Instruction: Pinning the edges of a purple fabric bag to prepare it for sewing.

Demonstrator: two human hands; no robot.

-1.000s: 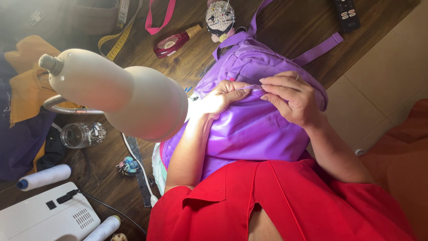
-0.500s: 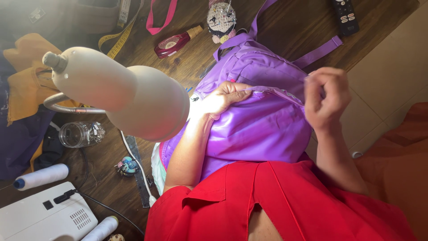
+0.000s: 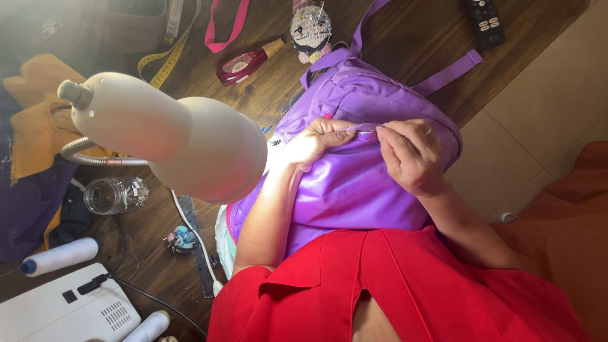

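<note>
A shiny purple backpack (image 3: pixel 354 190) lies on the dark wooden table in front of me, straps pointing away. My left hand (image 3: pixel 315 142) pinches the fabric along a seam near the top of the pack. My right hand (image 3: pixel 408 155) sits just to its right, fingertips closed at the same seam, apparently on a needle too small to make out. The two hands nearly touch. My red garment (image 3: pixel 405 285) fills the bottom of the view.
A cream desk lamp (image 3: pixel 171 136) hangs over the table at left, hiding part of it. Around it lie a glass jar (image 3: pixel 114 195), white thread spools (image 3: pixel 60 256), a white sewing machine (image 3: pixel 63 313), yellow tape measure (image 3: pixel 161 60), pincushion (image 3: pixel 310 28), remote (image 3: pixel 484 22).
My right hand lifted away up and to the right of the seam, then came back down to it beside my left hand. My left hand stayed on the fabric.
</note>
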